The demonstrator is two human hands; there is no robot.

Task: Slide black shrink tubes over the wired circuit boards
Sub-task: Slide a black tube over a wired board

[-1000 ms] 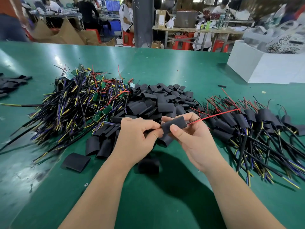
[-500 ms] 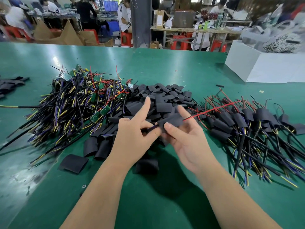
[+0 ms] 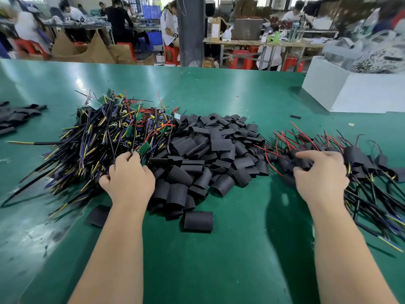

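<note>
1. Hands have parted since half a second ago: right hand (image 3: 320, 174) lays the sleeved board (image 3: 301, 162) on the finished pile (image 3: 359, 172), fingers loosely curled.
2. Left hand (image 3: 129, 178) pinches a bare board's wires (image 3: 122, 153) in the unsleeved heap; next cycle starting, shrink tubes (image 3: 210, 154) between.

Tubes (image 3: 210, 154) between two wire piles (image 3: 98, 145)

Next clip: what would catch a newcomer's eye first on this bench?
A heap of black tubes fills the middle of the green table. Left of it lies a tangle of bare wired boards, where the left hand reaches. The right hand rests on the sleeved pile at the right.
</note>
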